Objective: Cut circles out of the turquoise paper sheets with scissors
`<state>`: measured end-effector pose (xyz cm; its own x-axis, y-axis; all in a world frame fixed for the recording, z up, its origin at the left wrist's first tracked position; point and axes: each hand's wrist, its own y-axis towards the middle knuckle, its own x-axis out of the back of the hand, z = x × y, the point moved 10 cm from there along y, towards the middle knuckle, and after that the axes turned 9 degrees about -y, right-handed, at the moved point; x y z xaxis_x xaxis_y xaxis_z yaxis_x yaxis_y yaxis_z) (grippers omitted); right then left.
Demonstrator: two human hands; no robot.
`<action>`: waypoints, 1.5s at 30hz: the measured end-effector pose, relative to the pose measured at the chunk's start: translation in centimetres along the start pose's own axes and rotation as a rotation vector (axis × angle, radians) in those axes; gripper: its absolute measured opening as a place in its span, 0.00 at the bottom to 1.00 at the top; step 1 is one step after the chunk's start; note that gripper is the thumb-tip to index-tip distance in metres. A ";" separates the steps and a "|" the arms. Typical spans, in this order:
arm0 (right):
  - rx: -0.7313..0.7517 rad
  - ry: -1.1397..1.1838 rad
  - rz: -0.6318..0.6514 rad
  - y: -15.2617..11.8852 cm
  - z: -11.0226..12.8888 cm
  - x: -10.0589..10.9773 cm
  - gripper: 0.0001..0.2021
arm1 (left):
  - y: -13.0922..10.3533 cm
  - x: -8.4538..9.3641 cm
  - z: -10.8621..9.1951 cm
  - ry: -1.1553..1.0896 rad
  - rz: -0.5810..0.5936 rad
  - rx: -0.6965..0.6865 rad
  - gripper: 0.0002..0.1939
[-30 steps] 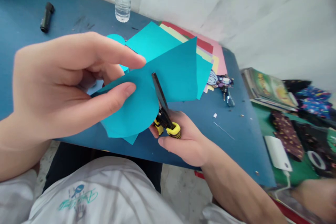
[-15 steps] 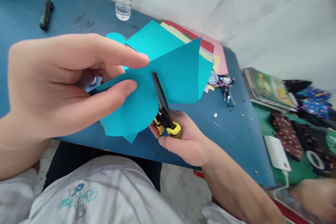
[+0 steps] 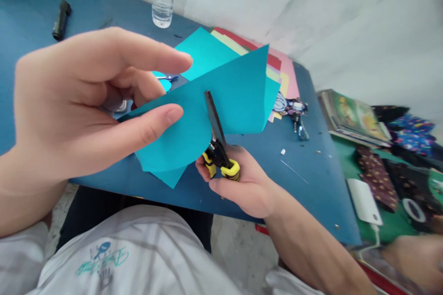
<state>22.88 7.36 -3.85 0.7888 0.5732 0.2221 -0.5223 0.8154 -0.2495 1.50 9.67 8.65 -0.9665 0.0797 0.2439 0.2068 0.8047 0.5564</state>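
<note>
My left hand holds a turquoise sheet of paper between its thumb and the fingers behind; the index finger is lifted off the paper's top edge. My right hand grips black scissors with yellow-and-black handles. One blade lies in front of the sheet, and a curved cut edge runs down to the left of it. The other blade is mostly hidden. Beneath the held sheet, another turquoise sheet rests on the table. Part of a turquoise cut piece and a blue pointed tool show behind my left fingers.
Coloured paper sheets are stacked by the wall, with a keychain bundle beside them. A water bottle and a black marker-like object stand farther back. On the right green table are books, a white power bank and another person's blurred arm.
My left index finger has lifted off the paper's edge. The sheet has turned slightly, its right corner rising, and the scissors have shifted a little right. The blue tool behind is more exposed.
</note>
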 end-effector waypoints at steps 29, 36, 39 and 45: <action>0.052 0.026 -0.047 0.0 0.6 0.4 0.14 | -0.2 -0.1 1.0 0.247 0.094 0.004 0.20; 0.040 -0.015 -0.082 0.2 0.9 0.5 0.14 | -0.3 -0.3 0.9 0.227 0.124 -0.014 0.18; 0.019 0.000 -0.073 0.1 0.9 0.3 0.14 | -0.3 -0.2 0.8 0.243 0.134 -0.023 0.19; -0.001 0.002 -0.086 0.0 0.7 0.4 0.15 | -0.3 -0.4 0.9 0.257 0.161 -0.026 0.19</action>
<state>22.93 7.63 -3.12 0.8313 0.5008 0.2411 -0.4523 0.8617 -0.2302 1.68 9.93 7.69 -0.8515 0.0503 0.5219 0.3611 0.7781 0.5140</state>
